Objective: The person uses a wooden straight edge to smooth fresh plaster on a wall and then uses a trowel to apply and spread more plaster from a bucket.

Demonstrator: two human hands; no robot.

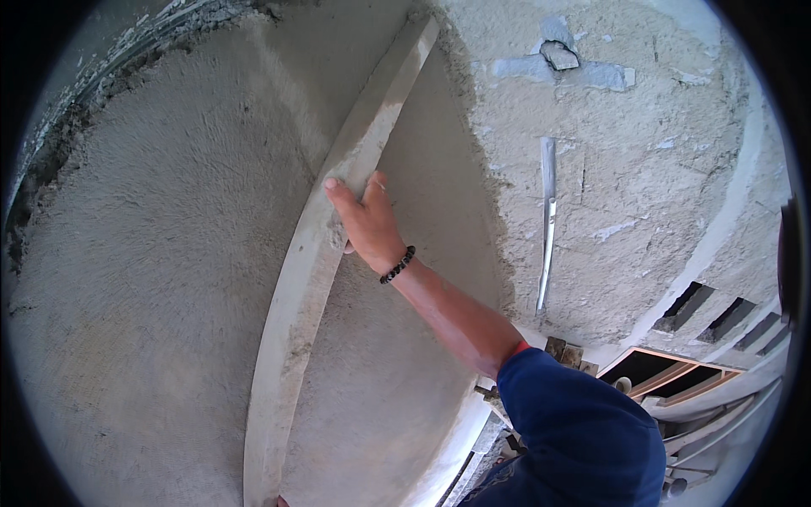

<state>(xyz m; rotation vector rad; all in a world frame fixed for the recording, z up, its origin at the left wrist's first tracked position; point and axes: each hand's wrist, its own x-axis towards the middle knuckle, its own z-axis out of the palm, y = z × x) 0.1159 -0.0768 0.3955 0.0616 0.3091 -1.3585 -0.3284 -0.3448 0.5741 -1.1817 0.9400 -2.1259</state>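
Observation:
A long, pale, plaster-smeared straightedge (pixel 302 275) runs from top centre down to the bottom edge, lying along a wet grey plastered wall (pixel 169 194). My right hand (pixel 365 220) is closed round its middle, thumb and fingertips on it, with a dark bead bracelet (pixel 397 264) at the wrist. My right arm, in a navy sleeve (pixel 574 422), comes from the lower right. At the straightedge's lower end a small part of my left hand (pixel 281 501) grips its edge; the rest is out of frame.
Rough, dry render (pixel 625 186) at right carries a patched hole (pixel 559 54) and a vertical conduit (pixel 547 228). Dark slot openings (pixel 684 304), an orange-framed window (pixel 676 372) and stacked timber or pipes (pixel 710 422) are at lower right. A rough dark edge (pixel 59 127) borders the plaster at upper left.

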